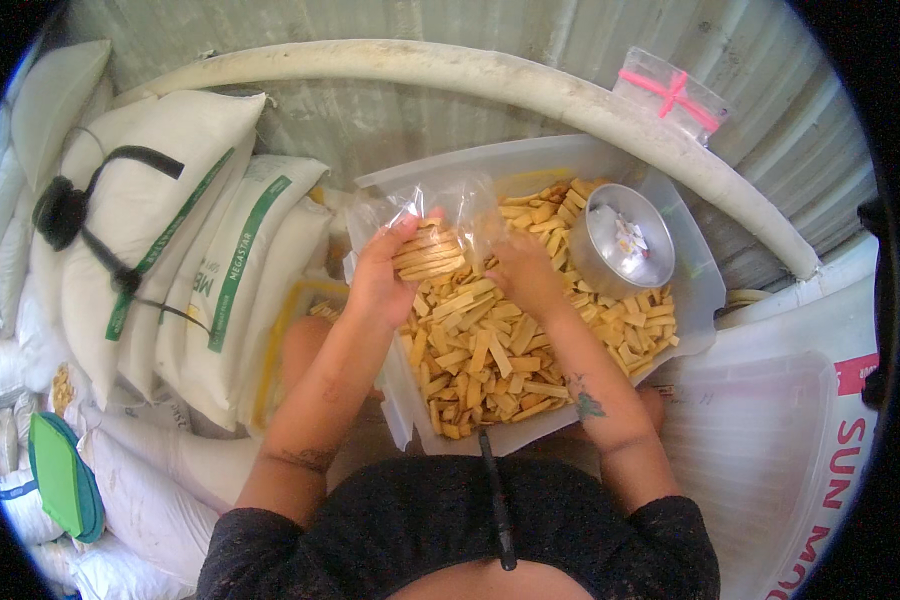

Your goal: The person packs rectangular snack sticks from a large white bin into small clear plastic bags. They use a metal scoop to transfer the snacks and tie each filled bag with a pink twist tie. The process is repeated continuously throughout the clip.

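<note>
My left hand point(381, 271) is shut on a neat row of pale baked strips point(430, 250), which look like biscuit sticks. A clear plastic bag point(465, 201) lies around or against this row; whether the strips are inside it is hard to tell. Across from it, my right hand point(526, 271) has its fingers bent at the bag's right side, just above the loose pieces. What those fingers hold is hidden. Below both hands a translucent plastic bin point(697, 300) contains a heap of loose baked strips point(487, 352). A round metal bowl point(598, 259) with small paper scraps point(630, 238) rests on the heap.
White flour sacks point(172, 195) are stacked at left, with a black strapped device point(64, 214) on them. A yellow-rimmed container point(270, 360) stands left of the bin. A pale pipe point(420, 60) runs behind. Right lies a translucent lid point(757, 420). Pink-banded plastic packaging point(645, 79) sits by the pipe.
</note>
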Available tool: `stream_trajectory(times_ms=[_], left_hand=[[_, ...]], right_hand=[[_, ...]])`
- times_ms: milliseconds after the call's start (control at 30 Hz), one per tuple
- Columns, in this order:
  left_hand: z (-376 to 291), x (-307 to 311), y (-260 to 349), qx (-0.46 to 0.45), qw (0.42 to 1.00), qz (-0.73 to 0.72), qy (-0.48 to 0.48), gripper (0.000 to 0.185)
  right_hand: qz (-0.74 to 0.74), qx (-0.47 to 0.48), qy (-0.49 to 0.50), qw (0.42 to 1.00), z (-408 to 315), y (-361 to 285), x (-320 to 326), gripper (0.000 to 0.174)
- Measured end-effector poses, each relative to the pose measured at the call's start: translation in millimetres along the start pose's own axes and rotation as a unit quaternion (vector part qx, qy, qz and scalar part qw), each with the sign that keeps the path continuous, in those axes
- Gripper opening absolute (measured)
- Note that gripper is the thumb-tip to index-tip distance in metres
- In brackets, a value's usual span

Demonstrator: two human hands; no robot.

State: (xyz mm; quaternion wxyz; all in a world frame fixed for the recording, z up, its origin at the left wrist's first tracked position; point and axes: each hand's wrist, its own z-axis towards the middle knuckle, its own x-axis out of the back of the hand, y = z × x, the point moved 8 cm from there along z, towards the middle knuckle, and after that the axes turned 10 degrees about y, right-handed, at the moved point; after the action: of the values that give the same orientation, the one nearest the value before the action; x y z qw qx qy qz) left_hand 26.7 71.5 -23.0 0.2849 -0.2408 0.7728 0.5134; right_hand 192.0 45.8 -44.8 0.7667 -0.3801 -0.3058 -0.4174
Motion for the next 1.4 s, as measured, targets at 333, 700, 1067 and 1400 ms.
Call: stream_trajectory(times_ms=[333, 700, 1067, 1400], left_hand=[[-4.4, -4.3, -0.3, -0.013, 0.999, 0.049, -0.019, 0.027], [-5.4, -8.8, -1.2, -0.003, 0.999, 0.025, -0.044, 0.026], [-9.9, -14.4, -12.9, 0.048, 0.996, 0.042, -0.055, 0.027], [-18.3, -23.3, -21.7, 0.101, 0.988, 0.066, -0.098, 0.028]], right_hand=[[-0.042, -0.001, 0.02, 0.999, -3.6, 2.9, -11.0, 0.025], [0.593, -0.357, 0.224, 0.686, 3.0, 30.1, 77.5, 0.019], [0.527, -0.189, 0.228, 0.796, 13.5, -34.2, 77.0, 0.033], [0.435, -0.111, 0.067, 0.891, 31.7, -64.4, 79.0, 0.03]])
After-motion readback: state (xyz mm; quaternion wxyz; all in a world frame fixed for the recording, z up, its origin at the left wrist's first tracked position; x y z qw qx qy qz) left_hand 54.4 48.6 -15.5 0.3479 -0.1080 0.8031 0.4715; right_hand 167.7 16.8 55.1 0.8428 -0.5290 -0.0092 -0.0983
